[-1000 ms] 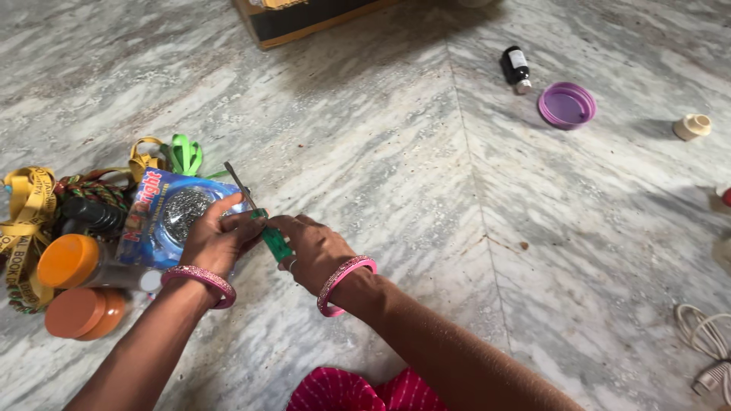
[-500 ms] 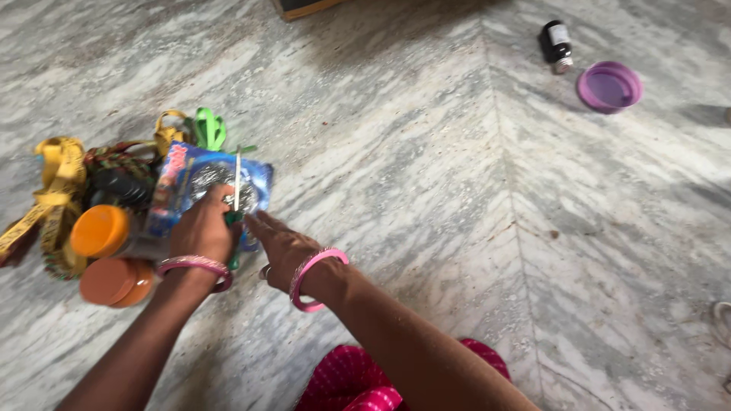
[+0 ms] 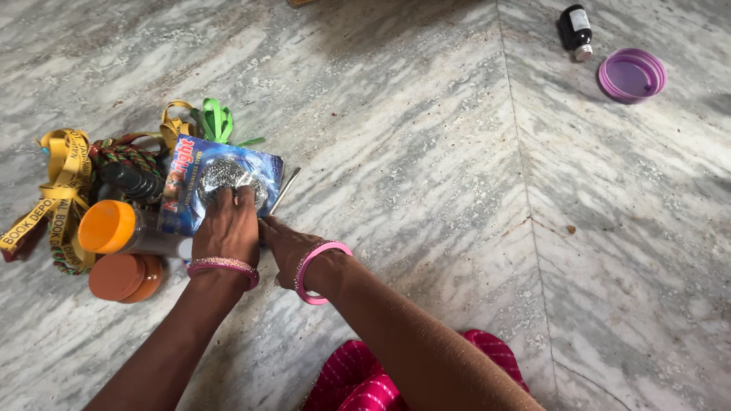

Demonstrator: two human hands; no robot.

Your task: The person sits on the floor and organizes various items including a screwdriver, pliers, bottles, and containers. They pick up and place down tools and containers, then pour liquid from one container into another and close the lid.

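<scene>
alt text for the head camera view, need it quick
Left hand presses on a blue steel scrubber packet on a marble floor, right hand beside it near a screwdriver's metal shaft. Orange-capped jars and ribbons lie at left.

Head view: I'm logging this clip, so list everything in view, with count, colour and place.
Scrubber packet: one, blue, steel scrubber inside, under left hand.
Screwdriver: one, metal shaft showing, right of packet.
Jars: two, orange lids, left of hands.
Ribbons: several, yellow and green, far left.
Bottle: one, dark, top right.
Lid: one, purple, beside bottle.
Floor: grey marble.
Left hand: on packet.
Right hand: beside it, pink bangle.
</scene>
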